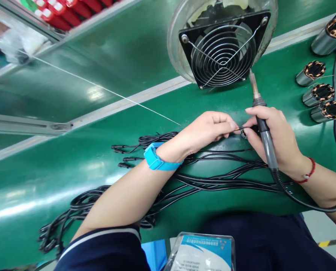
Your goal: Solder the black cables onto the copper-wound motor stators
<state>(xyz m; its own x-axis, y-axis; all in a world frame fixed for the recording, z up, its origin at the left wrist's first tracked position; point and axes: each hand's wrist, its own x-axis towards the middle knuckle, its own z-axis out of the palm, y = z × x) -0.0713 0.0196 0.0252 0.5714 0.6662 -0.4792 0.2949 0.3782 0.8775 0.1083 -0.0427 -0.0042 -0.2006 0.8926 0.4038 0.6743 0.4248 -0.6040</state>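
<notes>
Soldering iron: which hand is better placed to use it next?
Probably the right hand: it holds the soldering iron, while the left hand is busy pinching a thin wire.

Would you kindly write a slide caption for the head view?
Left hand pinching a thin wire, right hand holding a soldering iron, near a fan.

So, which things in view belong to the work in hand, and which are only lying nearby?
Likely belong: soldering iron in right hand; thin wire in left hand; black cables; wound cylinders; fan.

Seemingly lying nearby: red objects, clear plastic, upper left.
</notes>
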